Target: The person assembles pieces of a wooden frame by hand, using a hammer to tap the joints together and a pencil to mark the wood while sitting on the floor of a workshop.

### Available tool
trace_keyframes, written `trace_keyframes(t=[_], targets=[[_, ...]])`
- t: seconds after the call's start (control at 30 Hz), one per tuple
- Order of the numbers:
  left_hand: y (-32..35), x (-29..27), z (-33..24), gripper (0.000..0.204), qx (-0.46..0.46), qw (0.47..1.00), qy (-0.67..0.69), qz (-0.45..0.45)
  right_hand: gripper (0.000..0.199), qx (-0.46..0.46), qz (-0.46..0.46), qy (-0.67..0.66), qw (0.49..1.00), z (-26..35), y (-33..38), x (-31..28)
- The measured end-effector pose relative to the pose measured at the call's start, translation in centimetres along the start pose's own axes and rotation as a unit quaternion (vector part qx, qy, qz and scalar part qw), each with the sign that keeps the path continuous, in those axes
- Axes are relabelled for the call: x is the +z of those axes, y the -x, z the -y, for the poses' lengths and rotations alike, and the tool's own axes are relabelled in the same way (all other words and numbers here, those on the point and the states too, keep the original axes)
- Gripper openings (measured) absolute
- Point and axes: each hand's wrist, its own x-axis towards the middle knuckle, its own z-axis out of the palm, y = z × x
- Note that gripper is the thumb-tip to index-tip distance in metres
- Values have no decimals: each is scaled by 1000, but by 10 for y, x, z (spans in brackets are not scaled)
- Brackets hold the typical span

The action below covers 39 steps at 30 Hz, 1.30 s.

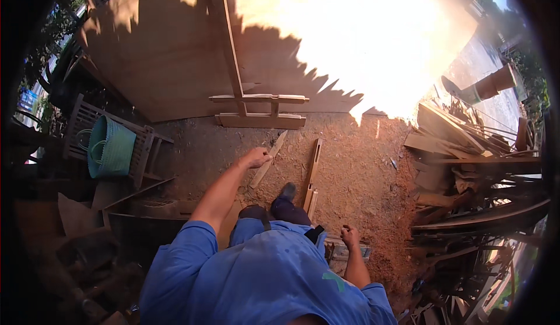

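Observation:
My left hand (255, 158) reaches forward over the ground with its fingers curled in. Right beside its fingertips lies a thin, pointed wooden strip (276, 147); whether they touch I cannot tell. Low on the right, my right hand (351, 237) is bent up near my side, fingers closed, and anything inside it is hidden. Between the hands, by my dark shoe (288, 191), a long wooden piece with slots (314, 167) points away from me. Farther ahead, a jointed wooden frame (259, 98) with a long upright leans against a large plywood panel (175, 51).
On the left a slatted wooden chair (140, 156) bears a green woven basket (111, 150). Scrap wood (466, 173) is heaped along the right side, with a clay-coloured pot (496, 83) beyond. Wood shavings (356, 161) cover the ground. Strong sunlight washes out the right of the panel.

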Motion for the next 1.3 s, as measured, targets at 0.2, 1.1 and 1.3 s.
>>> trace_keyframes(t=[0.2, 1.1, 1.3], targets=[[1, -83, 87, 43, -105, 989, 73, -70, 40, -82, 32, 55, 995, 108, -49, 19], [-128, -249, 386, 37, -280, 861, 421, -52, 104, -601, -213, -81, 766, 1047, -32, 142], [-174, -236, 425, 28, -233, 773, 574, -140, 104, -568, -192, -98, 795, 1099, -43, 215]])
